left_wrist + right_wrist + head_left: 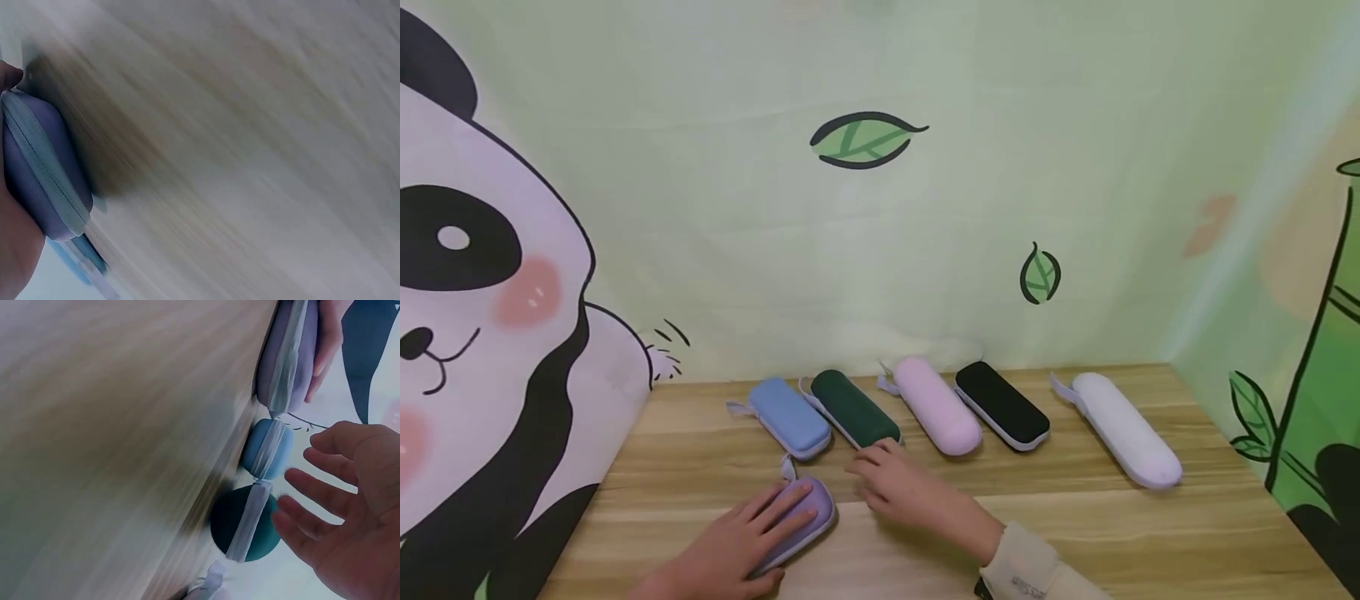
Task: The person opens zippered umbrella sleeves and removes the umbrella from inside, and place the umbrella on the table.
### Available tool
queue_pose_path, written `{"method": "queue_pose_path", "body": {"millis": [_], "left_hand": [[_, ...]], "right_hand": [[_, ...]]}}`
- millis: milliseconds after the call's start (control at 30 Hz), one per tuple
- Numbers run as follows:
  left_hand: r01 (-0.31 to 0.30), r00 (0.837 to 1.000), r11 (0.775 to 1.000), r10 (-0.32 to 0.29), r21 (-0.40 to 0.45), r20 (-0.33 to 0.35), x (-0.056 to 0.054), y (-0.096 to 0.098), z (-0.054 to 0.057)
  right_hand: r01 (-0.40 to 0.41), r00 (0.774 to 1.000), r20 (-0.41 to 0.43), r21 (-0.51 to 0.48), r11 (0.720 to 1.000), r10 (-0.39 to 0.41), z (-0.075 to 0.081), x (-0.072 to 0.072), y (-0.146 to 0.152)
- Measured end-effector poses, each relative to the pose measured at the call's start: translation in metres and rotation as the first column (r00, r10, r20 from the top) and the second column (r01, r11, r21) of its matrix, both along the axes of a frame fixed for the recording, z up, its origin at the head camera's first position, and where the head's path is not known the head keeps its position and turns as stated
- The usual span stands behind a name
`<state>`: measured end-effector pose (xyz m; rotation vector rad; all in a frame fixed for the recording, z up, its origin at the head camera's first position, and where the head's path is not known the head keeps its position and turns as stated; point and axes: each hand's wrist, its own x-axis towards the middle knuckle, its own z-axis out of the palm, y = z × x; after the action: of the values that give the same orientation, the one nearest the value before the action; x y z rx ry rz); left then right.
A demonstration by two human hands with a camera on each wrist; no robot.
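Note:
My left hand point(733, 537) lies over a purple zippered case point(812, 504) at the front of the table, fingers across its top and thumb at its near end. The left wrist view shows the purple case point(47, 169) held in that hand, its pale zipper band facing the camera. My right hand point(921, 500) hovers at the near end of a dark green case point(853, 408). Its fingers are spread and loosely bent in the right wrist view, holding nothing, with the green case point(253, 525) just beyond the fingertips. A blue case point(788, 417) lies left of the green one.
Right of the green case lie a pink case point(936, 408), a black case point(1002, 406) and, farther right, a white case point(1126, 429), all slanted on the wooden table point(1112, 542). A cloth backdrop point(737, 217) with a panda and leaves rises behind the table.

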<state>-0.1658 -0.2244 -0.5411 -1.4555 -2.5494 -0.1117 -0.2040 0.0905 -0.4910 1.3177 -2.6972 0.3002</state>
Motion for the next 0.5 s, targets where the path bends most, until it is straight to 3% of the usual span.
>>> {"method": "queue_pose_path", "body": {"millis": [67, 300, 500], "left_hand": [[0.031, 1.000, 0.999, -0.031, -0.014, 0.002, 0.002, 0.008, 0.001], [0.125, 0.987, 0.990, -0.118, -0.064, 0.109, 0.005, 0.036, 0.009], [0.206, 0.977, 0.976, -0.200, -0.071, 0.074, -0.003, 0.052, 0.009]], "right_hand": [[0.014, 1.000, 0.026, -0.012, 1.000, -0.013, -0.002, 0.002, 0.005], [-0.008, 0.993, 0.114, 0.026, 1.000, 0.005, -0.008, 0.007, 0.018], [-0.023, 0.978, 0.207, -0.017, 1.000, 0.026, -0.011, 0.004, 0.021]]}}
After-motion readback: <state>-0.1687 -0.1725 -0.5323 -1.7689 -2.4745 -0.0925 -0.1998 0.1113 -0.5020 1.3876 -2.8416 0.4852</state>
